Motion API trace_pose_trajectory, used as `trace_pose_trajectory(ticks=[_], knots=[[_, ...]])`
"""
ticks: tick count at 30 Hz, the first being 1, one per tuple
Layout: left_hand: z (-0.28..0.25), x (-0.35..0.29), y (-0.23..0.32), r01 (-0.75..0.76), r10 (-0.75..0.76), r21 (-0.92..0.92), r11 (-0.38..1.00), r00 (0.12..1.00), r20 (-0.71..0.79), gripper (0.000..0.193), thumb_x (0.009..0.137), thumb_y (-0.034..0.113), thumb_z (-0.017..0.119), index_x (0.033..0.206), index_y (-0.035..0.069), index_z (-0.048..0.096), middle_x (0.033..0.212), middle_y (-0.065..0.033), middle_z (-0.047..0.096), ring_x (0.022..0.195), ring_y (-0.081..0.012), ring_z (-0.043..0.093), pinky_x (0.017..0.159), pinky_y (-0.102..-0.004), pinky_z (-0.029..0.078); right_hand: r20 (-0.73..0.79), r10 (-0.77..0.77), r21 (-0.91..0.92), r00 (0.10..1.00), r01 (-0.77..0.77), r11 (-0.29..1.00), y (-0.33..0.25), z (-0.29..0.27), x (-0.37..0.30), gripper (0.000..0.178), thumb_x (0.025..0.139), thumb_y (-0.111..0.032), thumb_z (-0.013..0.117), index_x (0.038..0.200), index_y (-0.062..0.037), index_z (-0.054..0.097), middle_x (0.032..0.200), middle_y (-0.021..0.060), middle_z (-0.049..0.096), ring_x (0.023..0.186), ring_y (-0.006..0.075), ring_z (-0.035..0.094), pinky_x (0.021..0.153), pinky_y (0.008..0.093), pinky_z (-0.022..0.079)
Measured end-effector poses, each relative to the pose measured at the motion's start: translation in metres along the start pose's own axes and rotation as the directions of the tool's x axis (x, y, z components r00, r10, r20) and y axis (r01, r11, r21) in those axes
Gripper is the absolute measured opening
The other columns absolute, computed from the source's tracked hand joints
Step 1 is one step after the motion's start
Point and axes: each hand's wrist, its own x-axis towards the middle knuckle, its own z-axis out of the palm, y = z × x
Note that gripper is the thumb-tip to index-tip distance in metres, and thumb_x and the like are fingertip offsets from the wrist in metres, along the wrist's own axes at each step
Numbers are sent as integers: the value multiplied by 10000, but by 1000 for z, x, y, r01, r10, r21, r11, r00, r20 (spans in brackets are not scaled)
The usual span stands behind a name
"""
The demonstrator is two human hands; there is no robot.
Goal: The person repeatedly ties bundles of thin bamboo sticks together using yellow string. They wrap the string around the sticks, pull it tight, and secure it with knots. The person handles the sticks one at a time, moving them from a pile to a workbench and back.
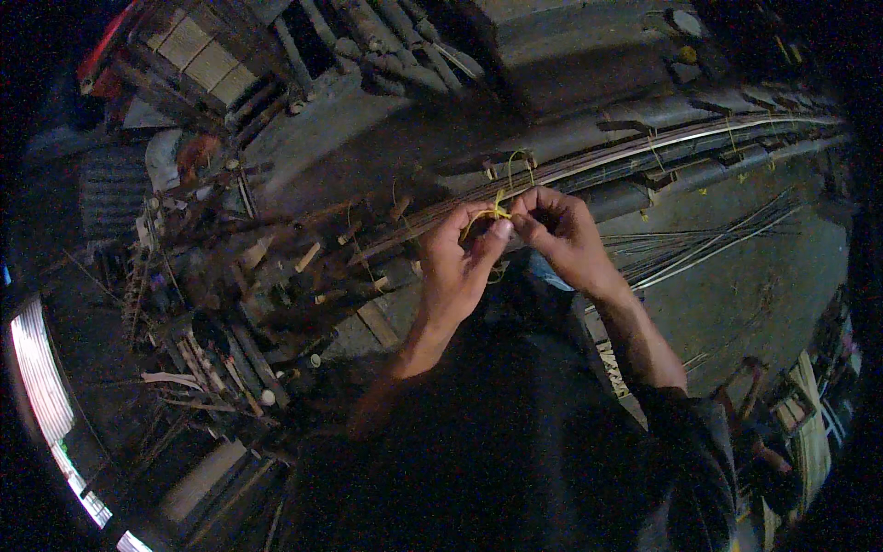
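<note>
Both my hands meet in front of me, pinching a thin yellow cord point(499, 210) that is looped or knotted between the fingertips. My left hand point(455, 267) is closed, its thumb and forefinger pressed together on the cord. Opposite it, my right hand point(570, 241) is closed too, gripping the cord with thumb and curled fingers. Just beyond the fingers runs a bundle of long thin rods point(635, 156), stretching from the middle to the far right. A thin loop of cord point(521, 155) arches up beside the bundle. Whether the held cord passes round the rods is hidden by my hands.
Long dark rails point(612, 200) with short pegs run alongside the bundle. More loose rods point(704, 241) lie on the floor at right. Wood pieces and a dark clutter of parts point(230, 359) fill the left. A slatted panel point(204, 60) stands at the far left.
</note>
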Motion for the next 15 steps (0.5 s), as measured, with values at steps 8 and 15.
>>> trace_pose_trajectory(ticks=[8,15], knots=[[-1,1,-16,-170,194,287,943,980,-54,105,873,72,624,961,14,615,822,-15,611,718,-121,564,636,-275,460,-26,-148,-468,989,119,876,-5,4,-3,55,860,-42,592,875,7,573,782,27,555,752,86,492,664,247,422],[-4,-14,-20,251,-261,-672,697,961,89,157,886,274,509,945,129,514,829,31,456,677,-75,439,546,-225,338,-587,-253,-393,769,3,919,51,-12,4,95,876,-83,592,907,6,577,787,38,589,727,116,531,638,269,432]])
